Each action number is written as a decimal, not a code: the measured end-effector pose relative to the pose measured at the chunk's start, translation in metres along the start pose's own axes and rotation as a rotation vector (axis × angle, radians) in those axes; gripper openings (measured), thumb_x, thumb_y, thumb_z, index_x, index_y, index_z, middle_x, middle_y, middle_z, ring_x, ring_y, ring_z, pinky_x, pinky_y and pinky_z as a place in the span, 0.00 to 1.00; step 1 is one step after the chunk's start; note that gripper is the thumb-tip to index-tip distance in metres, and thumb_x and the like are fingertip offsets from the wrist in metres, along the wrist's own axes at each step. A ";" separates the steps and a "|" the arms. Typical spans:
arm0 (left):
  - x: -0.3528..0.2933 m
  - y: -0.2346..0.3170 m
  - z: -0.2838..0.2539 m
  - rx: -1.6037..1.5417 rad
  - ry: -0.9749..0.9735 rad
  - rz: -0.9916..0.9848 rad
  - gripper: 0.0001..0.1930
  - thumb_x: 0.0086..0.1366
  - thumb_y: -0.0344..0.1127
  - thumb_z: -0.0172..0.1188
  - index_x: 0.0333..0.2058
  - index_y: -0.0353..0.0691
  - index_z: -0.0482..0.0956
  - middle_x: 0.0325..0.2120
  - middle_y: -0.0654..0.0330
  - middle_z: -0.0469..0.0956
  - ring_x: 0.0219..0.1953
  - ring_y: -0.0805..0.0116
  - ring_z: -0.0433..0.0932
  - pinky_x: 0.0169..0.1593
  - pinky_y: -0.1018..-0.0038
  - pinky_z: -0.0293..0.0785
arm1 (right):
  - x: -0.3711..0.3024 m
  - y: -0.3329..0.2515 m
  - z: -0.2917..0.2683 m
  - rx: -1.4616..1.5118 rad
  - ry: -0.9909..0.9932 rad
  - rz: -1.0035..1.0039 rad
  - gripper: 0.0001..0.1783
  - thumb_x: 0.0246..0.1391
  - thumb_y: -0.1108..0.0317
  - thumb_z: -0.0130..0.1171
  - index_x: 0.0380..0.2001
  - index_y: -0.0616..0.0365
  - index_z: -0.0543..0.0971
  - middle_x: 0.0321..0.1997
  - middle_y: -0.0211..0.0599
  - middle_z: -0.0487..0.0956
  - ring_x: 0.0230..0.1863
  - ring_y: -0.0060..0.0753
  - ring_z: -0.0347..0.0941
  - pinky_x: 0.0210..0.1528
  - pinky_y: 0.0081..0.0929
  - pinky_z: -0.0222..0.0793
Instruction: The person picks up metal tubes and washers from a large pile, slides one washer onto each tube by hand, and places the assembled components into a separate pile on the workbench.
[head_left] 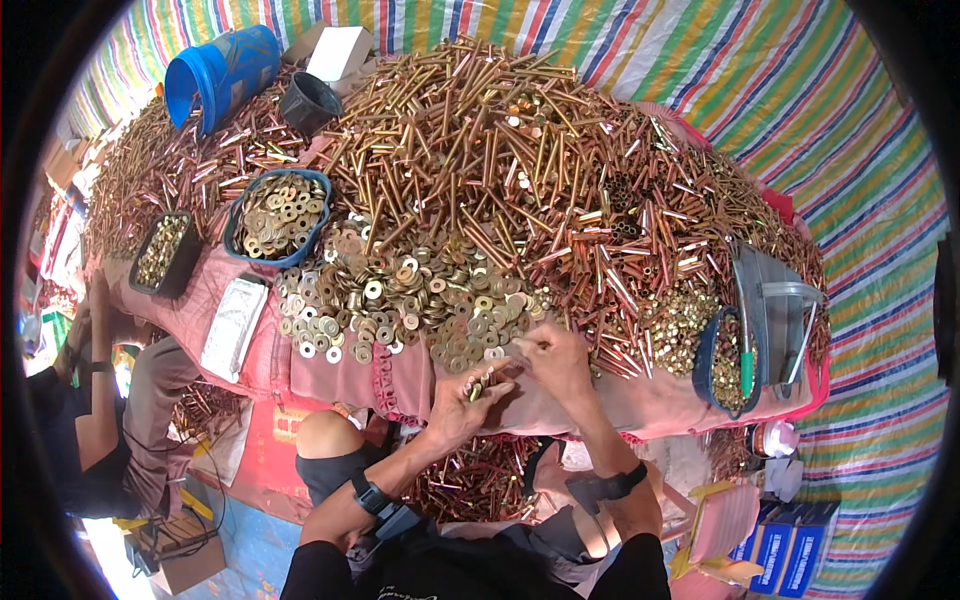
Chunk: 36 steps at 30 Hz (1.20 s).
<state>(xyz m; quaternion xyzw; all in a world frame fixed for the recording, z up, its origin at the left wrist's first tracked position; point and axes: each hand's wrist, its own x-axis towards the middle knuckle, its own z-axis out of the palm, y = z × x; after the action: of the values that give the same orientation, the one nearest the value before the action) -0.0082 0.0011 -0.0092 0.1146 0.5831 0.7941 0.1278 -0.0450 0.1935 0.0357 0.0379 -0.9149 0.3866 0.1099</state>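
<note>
At the near edge of the cloth-covered table, my left hand (462,408) is closed around a few small gold-coloured metal pieces (479,387); their exact kind is too small to tell. Just right of it, my right hand (560,364) has its fingers pinched, and whatever they hold is hidden. Both hands are close together at the front of a spread of flat round washers (440,300). Beyond the washers rises a big heap of long gold and copper-coloured bolts (470,130). To the right of my right hand lie loose gold-coloured nuts (680,325).
A blue basket of washers (325,215) and a dark tray of nuts (188,275) stand left. At right are a blue basket of nuts (706,372) and a grey scoop-like container (770,310). Far left lies a blue bucket (240,75). Another person's arm (98,340) is left.
</note>
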 end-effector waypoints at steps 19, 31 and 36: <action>0.000 -0.007 0.000 0.312 0.059 0.364 0.16 0.64 0.17 0.62 0.49 0.36 0.87 0.42 0.54 0.84 0.44 0.60 0.84 0.49 0.68 0.79 | -0.022 -0.043 -0.040 0.637 -0.353 0.435 0.21 0.66 0.53 0.69 0.36 0.65 0.85 0.26 0.31 0.82 0.23 0.15 0.73 0.23 0.18 0.68; -0.002 -0.024 -0.003 0.092 0.032 0.312 0.19 0.66 0.11 0.54 0.53 0.32 0.83 0.47 0.55 0.80 0.42 0.71 0.81 0.43 0.77 0.79 | -0.013 0.011 -0.065 0.188 0.197 0.178 0.08 0.60 0.69 0.70 0.38 0.64 0.86 0.33 0.32 0.84 0.33 0.23 0.78 0.36 0.24 0.73; -0.003 -0.019 -0.005 0.226 0.014 0.314 0.15 0.69 0.15 0.61 0.51 0.34 0.84 0.44 0.55 0.83 0.43 0.68 0.84 0.49 0.73 0.82 | -0.017 0.018 -0.070 -0.182 0.203 0.083 0.08 0.57 0.68 0.70 0.38 0.61 0.87 0.32 0.48 0.85 0.32 0.39 0.83 0.37 0.32 0.77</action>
<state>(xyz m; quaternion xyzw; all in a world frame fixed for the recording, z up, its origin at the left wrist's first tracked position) -0.0052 0.0013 -0.0290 0.2123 0.6443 0.7346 -0.0156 -0.0195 0.2556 0.0662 -0.0494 -0.9312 0.3079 0.1888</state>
